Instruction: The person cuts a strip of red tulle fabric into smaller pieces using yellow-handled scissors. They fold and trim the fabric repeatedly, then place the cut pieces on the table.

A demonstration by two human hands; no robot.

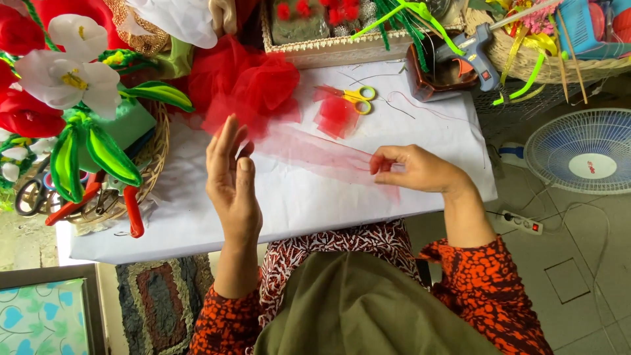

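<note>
Tulle strip (315, 154), sheer red, stretched across middle of white tabletop (197, 223), running from red tulle bundle (246, 85) near far edge toward right edge. Right hand (411, 169) pinching strip's near end between thumb and fingertips, fingers curled in; strip's tail visible just below that hand. Left hand (231, 181) released, fingers straight and raised edge-on over tabletop, fingertips at or just beside strip where it leaves bundle; contact not clear. Both forearms in orange-and-black patterned sleeves.

Folded red tulle squares (336, 115) lying near far edge, touching yellow-handled scissors (355, 97). Thin thread (427, 108) trailing loose toward far right corner. Dark square holder (437, 79) at far right corner, with blue glue gun (474, 49) resting on it. Lace-trimmed tray (342, 51) along far edge, holding green and red pipe cleaners. Wicker basket (526, 62) beyond right corner, filled with ribbons and sticks.

Left edge: round wicker basket (158, 151) with green leaves, white artificial flowers (69, 72), red petals. Red-handled pliers (128, 207) and second pair of scissors (29, 194) at that basket's near side.

Off table, on tiled floor at right: white fan (585, 151) and power strip (522, 222). Patterned rug (161, 296) under near left corner.
</note>
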